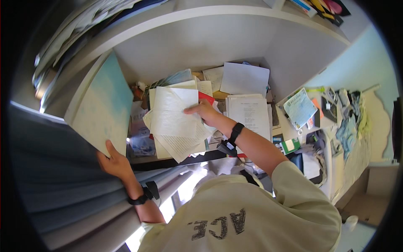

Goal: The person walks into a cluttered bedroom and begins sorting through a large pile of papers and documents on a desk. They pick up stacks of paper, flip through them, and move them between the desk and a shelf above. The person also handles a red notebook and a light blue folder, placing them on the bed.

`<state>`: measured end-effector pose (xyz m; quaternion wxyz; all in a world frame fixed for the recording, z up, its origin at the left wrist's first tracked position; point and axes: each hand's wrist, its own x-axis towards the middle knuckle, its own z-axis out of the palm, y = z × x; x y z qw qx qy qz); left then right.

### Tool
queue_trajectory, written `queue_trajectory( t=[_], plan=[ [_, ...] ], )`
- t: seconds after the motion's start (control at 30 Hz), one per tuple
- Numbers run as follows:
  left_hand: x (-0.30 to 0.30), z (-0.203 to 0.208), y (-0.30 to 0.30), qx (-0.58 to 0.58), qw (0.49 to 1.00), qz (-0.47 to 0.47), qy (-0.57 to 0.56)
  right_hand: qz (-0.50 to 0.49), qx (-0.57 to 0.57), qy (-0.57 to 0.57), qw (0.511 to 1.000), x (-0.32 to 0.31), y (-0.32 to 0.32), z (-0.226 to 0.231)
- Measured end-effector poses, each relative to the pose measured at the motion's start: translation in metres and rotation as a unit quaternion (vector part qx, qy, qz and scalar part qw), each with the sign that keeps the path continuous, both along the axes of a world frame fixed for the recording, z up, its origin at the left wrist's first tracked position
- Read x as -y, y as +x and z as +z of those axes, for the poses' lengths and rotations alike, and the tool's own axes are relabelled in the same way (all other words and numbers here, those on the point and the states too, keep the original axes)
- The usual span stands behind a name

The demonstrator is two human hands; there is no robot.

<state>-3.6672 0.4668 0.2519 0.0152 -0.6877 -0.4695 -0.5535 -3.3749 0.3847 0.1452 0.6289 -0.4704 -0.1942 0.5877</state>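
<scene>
At the left, my left hand (115, 165) grips the lower edge of a tall thick pad or panel (103, 105) with a pale blue and white face. My thumb lies on that face and the other fingers are mostly hidden behind it. Near the middle, my right hand (205, 113) is closed on white paper sheets (174, 111), with the thumb on top. Printed sheets (180, 145) fan out below them, over a pile of papers and books. I cannot tell whether the held sheets are apart from that pile.
Right of my right hand sits a stack of printed papers (249, 115), with a white sheet (244, 78) behind it. A shelf board (201, 21) runs overhead. A grey-blue curtain (63, 176) hangs at the left. A cluttered desk (289, 126) and a bed with clothes (350, 122) stand at the right.
</scene>
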Motion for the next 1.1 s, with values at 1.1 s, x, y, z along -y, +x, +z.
queue_trajectory(
  t=[1.1],
  plan=[
    [0.127, -0.075, 0.119, -0.28, 0.651, -0.705, -0.001, -0.314, 0.142, 0.003, 0.939, 0.261, 0.031, 0.004]
  ],
)
